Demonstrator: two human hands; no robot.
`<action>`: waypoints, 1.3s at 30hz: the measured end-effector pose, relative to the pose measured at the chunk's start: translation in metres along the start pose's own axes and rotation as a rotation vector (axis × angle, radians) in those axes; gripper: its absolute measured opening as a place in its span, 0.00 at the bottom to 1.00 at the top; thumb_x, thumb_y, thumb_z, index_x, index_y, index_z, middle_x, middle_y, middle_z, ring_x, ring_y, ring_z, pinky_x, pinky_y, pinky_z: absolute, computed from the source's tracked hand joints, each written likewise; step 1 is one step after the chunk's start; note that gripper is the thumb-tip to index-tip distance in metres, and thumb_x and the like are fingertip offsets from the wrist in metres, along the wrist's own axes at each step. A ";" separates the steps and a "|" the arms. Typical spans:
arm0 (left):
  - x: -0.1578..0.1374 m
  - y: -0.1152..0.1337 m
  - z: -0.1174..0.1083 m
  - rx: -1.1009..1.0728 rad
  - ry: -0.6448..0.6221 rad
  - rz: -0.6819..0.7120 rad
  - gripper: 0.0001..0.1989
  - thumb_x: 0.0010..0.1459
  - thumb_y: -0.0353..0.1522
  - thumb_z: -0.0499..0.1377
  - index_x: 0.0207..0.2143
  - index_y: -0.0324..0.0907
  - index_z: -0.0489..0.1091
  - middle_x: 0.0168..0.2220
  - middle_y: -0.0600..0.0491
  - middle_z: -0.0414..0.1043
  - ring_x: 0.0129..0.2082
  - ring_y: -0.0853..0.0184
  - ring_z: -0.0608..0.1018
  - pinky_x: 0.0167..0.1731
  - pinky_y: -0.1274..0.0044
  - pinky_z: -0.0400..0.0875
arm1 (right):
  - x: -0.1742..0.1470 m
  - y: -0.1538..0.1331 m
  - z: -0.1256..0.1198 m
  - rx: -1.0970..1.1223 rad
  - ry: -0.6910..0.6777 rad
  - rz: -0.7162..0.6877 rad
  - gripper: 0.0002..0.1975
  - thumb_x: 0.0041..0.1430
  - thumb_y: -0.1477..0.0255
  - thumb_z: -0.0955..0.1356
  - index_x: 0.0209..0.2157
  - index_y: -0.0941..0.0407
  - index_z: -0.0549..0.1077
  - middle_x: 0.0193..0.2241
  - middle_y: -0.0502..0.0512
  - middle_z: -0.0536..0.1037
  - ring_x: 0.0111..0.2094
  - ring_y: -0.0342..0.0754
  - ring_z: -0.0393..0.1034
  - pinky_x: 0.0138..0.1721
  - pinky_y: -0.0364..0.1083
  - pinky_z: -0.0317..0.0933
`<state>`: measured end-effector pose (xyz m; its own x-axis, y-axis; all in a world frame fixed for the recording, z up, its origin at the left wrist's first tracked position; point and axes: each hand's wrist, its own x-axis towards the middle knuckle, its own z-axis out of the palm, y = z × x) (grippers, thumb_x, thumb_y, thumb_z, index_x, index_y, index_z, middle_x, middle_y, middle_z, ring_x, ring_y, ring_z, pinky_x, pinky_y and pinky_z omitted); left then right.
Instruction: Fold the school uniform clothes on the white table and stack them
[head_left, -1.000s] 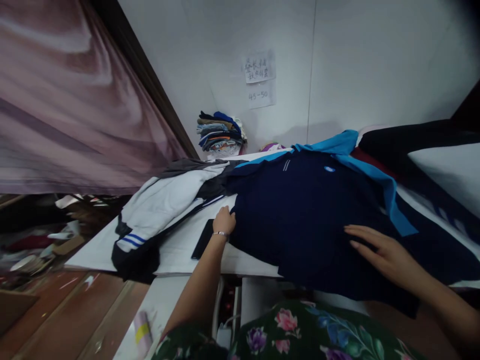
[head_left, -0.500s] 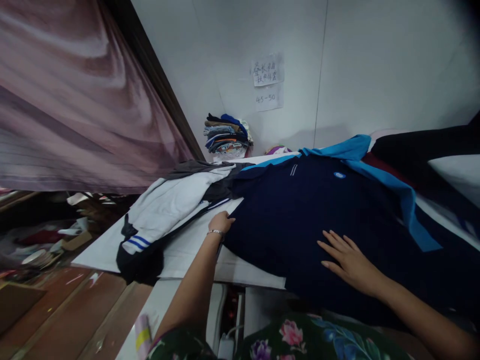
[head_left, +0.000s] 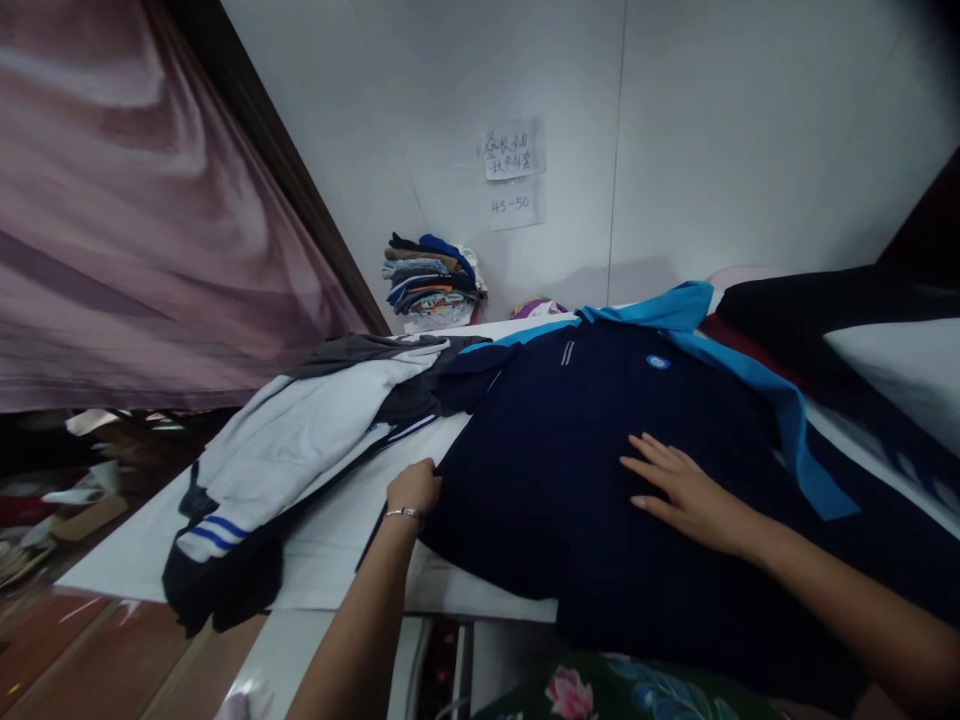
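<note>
A navy shirt (head_left: 540, 480) with light-blue trim and a small round blue badge (head_left: 658, 362) lies spread over the white table (head_left: 330, 560). My left hand (head_left: 415, 487) is closed on the shirt's left edge, thumb and fingers pinched together. On the front of the shirt my right hand (head_left: 679, 492) rests palm down, its fingers spread. A light-blue strip (head_left: 814, 470) of fabric runs down the shirt's right side. The lower part of the shirt hangs past the table's front edge.
Left of the shirt lies a white, grey and black garment (head_left: 300, 430) with blue cuff stripes. A stack of folded clothes (head_left: 433, 275) stands at the back wall, below paper signs (head_left: 514, 150). Black and white clothes (head_left: 892, 350) lie at the right. A pink curtain (head_left: 150, 220) hangs left.
The camera view has shifted, so the table and clothes appear further left and lower. My left hand keeps its pinch on the shirt's edge; my right hand stays flat on the fabric.
</note>
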<state>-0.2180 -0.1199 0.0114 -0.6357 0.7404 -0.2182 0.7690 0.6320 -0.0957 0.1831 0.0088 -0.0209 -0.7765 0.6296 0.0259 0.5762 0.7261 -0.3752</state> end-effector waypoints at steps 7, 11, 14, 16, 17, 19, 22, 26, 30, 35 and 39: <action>0.032 0.052 -0.025 -0.081 0.221 0.230 0.14 0.61 0.38 0.52 0.45 0.43 0.71 0.46 0.46 0.74 0.48 0.59 0.75 0.46 0.72 0.68 | 0.093 0.044 -0.012 -0.203 0.110 0.185 0.36 0.62 0.50 0.54 0.64 0.58 0.57 0.67 0.63 0.48 0.67 0.58 0.35 0.63 0.63 0.37; 0.076 0.108 -0.024 -0.213 0.276 0.553 0.17 0.63 0.38 0.52 0.51 0.43 0.69 0.53 0.49 0.70 0.54 0.64 0.70 0.55 0.76 0.60 | 0.111 0.061 0.010 -0.227 -0.002 0.303 0.38 0.62 0.48 0.52 0.65 0.58 0.55 0.66 0.63 0.49 0.67 0.58 0.38 0.63 0.63 0.38; 0.117 0.151 -0.027 -0.257 0.270 0.668 0.21 0.64 0.39 0.50 0.56 0.40 0.65 0.60 0.47 0.64 0.60 0.65 0.64 0.60 0.76 0.53 | 0.109 0.065 0.023 -0.241 0.007 0.292 0.39 0.62 0.47 0.50 0.65 0.58 0.54 0.67 0.62 0.47 0.67 0.57 0.37 0.63 0.61 0.37; 0.146 0.170 -0.032 -0.229 0.253 0.659 0.23 0.65 0.40 0.48 0.58 0.40 0.63 0.63 0.46 0.58 0.63 0.63 0.59 0.62 0.71 0.50 | 0.107 0.066 0.026 -0.236 0.017 0.282 0.40 0.62 0.47 0.49 0.65 0.58 0.54 0.67 0.62 0.48 0.67 0.57 0.37 0.63 0.61 0.36; 0.161 0.175 -0.036 -0.202 0.240 0.639 0.24 0.65 0.41 0.47 0.59 0.42 0.62 0.64 0.47 0.56 0.64 0.61 0.56 0.63 0.67 0.48 | 0.107 0.066 0.026 -0.232 0.021 0.279 0.40 0.62 0.46 0.49 0.65 0.58 0.54 0.67 0.62 0.48 0.67 0.57 0.37 0.63 0.61 0.36; 0.188 0.176 -0.041 -0.140 0.197 0.556 0.25 0.65 0.43 0.46 0.61 0.46 0.60 0.66 0.49 0.53 0.66 0.57 0.52 0.63 0.58 0.44 | 0.107 0.068 0.025 -0.218 0.029 0.279 0.40 0.62 0.46 0.50 0.65 0.58 0.55 0.67 0.62 0.48 0.67 0.57 0.37 0.64 0.61 0.35; 0.221 0.160 -0.038 -0.053 0.145 0.356 0.25 0.63 0.44 0.47 0.62 0.53 0.58 0.67 0.53 0.49 0.67 0.51 0.48 0.60 0.49 0.40 | 0.106 0.070 0.026 -0.197 0.051 0.274 0.40 0.62 0.46 0.50 0.65 0.56 0.55 0.67 0.61 0.48 0.67 0.57 0.37 0.64 0.61 0.34; 0.239 0.142 -0.025 0.000 0.186 0.252 0.27 0.63 0.42 0.45 0.64 0.56 0.53 0.69 0.57 0.43 0.67 0.48 0.47 0.60 0.48 0.38 | 0.104 0.069 0.030 -0.184 0.072 0.266 0.39 0.61 0.45 0.50 0.65 0.55 0.55 0.67 0.61 0.49 0.67 0.57 0.37 0.64 0.61 0.34; 0.239 0.140 -0.019 0.009 0.204 0.283 0.28 0.63 0.43 0.44 0.65 0.54 0.51 0.69 0.56 0.43 0.66 0.48 0.47 0.60 0.48 0.38 | 0.108 0.070 0.020 -0.126 0.000 0.277 0.40 0.61 0.44 0.50 0.65 0.54 0.56 0.67 0.60 0.49 0.67 0.57 0.37 0.64 0.61 0.35; 0.237 0.138 -0.017 0.018 0.231 0.328 0.29 0.62 0.44 0.45 0.65 0.53 0.50 0.69 0.56 0.44 0.66 0.49 0.48 0.61 0.50 0.39 | 0.110 0.116 -0.017 -0.188 0.130 0.422 0.37 0.61 0.46 0.51 0.64 0.53 0.57 0.67 0.59 0.49 0.67 0.58 0.37 0.63 0.63 0.37; 0.235 0.137 -0.018 0.018 0.223 0.326 0.29 0.62 0.45 0.44 0.65 0.54 0.49 0.69 0.56 0.43 0.67 0.49 0.47 0.61 0.50 0.40 | 0.091 0.172 -0.027 -0.213 0.125 0.705 0.40 0.61 0.48 0.52 0.64 0.61 0.56 0.66 0.64 0.50 0.66 0.60 0.40 0.63 0.61 0.40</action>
<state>-0.2632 0.1447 -0.0359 -0.3554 0.9344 -0.0236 0.9328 0.3529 -0.0737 0.2187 0.1986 -0.0579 -0.1766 0.9833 -0.0442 0.9736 0.1680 -0.1544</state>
